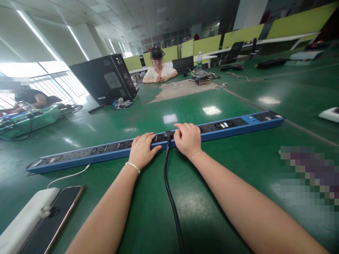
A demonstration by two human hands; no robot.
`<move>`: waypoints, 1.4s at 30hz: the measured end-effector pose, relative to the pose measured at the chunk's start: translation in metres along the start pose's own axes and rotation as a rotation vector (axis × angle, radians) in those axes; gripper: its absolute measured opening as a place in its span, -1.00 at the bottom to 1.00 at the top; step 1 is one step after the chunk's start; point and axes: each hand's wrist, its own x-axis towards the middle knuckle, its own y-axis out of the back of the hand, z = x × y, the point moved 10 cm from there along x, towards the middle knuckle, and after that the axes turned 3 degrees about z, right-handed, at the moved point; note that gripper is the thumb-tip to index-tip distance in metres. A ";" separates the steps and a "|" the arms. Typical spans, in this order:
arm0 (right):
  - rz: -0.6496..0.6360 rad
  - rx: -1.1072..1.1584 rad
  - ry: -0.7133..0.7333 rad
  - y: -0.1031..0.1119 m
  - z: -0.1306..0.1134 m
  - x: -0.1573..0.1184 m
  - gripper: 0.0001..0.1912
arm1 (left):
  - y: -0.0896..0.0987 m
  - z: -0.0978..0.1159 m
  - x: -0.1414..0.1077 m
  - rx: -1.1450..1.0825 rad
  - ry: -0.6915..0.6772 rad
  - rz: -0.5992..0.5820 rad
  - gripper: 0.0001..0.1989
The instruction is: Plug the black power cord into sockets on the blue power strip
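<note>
A long blue power strip (116, 157) with black sockets lies slantwise across the green table. My left hand (141, 150) is wrapped over it left of the middle, thumb along the near edge and fingers across the top. Just right of the black plug (168, 134), my right hand (188, 139) grips the strip with bent fingers; their tips are partly hidden. The plug sits in a socket between my hands. Its black cable (169, 190) runs down toward me.
At lower left lie a smartphone (59, 215) and a white device (29, 215) with a white cable (69, 175). Behind stand a black computer case (106, 79), gloves (122, 103) and a green basket (39, 120). One person (159, 72) sits opposite, another (34, 97) at left.
</note>
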 end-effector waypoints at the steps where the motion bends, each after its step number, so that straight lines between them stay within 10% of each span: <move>1: -0.028 0.012 0.023 -0.001 -0.011 -0.002 -0.64 | -0.002 -0.001 -0.004 0.007 -0.005 0.002 -0.53; 14: -0.341 -0.050 -0.134 -0.023 -0.029 -0.019 -0.48 | -0.003 0.005 -0.006 0.008 0.025 0.101 -0.58; 26: -0.090 0.242 -0.020 0.016 -0.047 0.001 -0.49 | 0.000 0.002 -0.003 -0.019 0.062 0.097 -0.60; 36: -0.611 -0.131 -0.460 0.052 0.111 0.034 -0.39 | -0.002 -0.001 -0.003 -0.017 0.090 0.078 -0.57; 42: -0.699 -0.133 -0.526 0.049 0.130 0.021 -0.35 | 0.000 -0.001 -0.003 -0.026 0.092 0.092 -0.59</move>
